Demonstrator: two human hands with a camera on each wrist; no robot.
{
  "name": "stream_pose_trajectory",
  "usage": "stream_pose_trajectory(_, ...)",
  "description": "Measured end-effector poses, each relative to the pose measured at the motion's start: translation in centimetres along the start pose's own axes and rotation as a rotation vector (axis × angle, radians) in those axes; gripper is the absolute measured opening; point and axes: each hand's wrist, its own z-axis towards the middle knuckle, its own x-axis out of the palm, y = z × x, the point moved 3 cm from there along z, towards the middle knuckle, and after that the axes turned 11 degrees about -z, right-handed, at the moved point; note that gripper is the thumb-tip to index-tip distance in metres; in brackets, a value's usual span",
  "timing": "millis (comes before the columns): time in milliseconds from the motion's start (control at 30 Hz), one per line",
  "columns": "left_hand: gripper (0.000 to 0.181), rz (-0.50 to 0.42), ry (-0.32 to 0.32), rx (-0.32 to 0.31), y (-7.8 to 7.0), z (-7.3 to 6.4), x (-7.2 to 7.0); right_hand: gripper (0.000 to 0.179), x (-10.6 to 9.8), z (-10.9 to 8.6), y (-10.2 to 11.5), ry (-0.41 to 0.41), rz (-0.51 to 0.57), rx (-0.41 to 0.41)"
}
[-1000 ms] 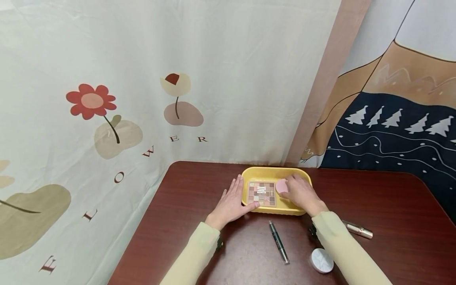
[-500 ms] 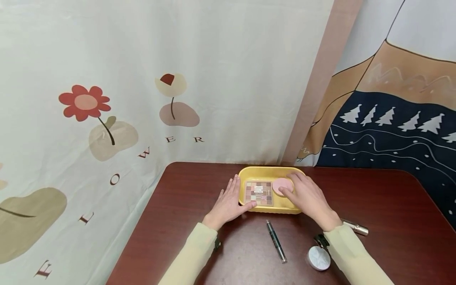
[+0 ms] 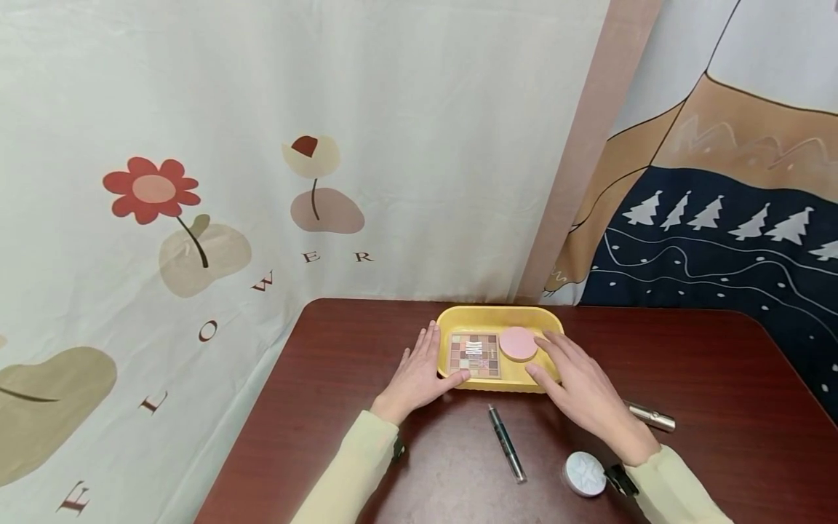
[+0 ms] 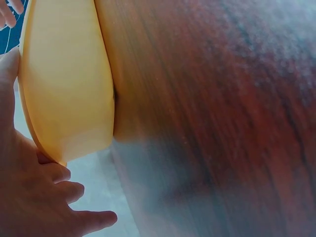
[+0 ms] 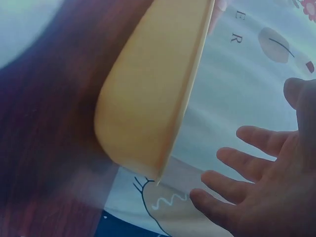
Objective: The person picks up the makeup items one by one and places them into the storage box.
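Note:
A yellow tray (image 3: 497, 314) stands near the table's back edge. Inside it lie an eyeshadow palette (image 3: 474, 356) on the left and a round pink compact (image 3: 518, 343) beside it. My left hand (image 3: 414, 375) rests against the tray's left end, fingers straight along the side and thumb over the near rim; the left wrist view shows the fingers (image 4: 69, 190) at the rim. My right hand (image 3: 585, 386) hovers over the tray's right end with fingers spread, holding nothing. In the right wrist view its fingers (image 5: 247, 163) are apart from the tray wall (image 5: 148, 84).
On the brown table (image 3: 314, 407), a dark pen-like stick (image 3: 507, 444) lies in front of the tray. A round white-lidded jar (image 3: 585, 474) sits near the right wrist. A shiny metallic tube (image 3: 651, 417) lies farther right, partly behind the hand. Printed curtains hang behind the table.
My right hand has let go of the pink compact, which now lies in the tray, and has drawn back toward the near right with fingers spreading. The left hand stays at the tray.

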Motion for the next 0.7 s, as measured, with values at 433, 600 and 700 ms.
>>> stream_pose_trajectory(433, 0.114, -0.005, -0.005, 0.013, 0.0, 0.0, 0.0, 0.075, -0.2, -3.8, -1.3, 0.04, -0.017, 0.037)
stream_pose_trajectory(600, 0.114, -0.005, -0.007, 0.018, 0.1, 0.0, 0.0, 0.078, 0.1, -5.2, -1.9, 0.064, -0.014, 0.066)
stream_pose_trajectory(700, 0.115, -0.007, -0.008, 0.018, 0.1, 0.0, 0.0, 0.083, 0.3, -6.0, -2.3, 0.115, -0.017, 0.103)
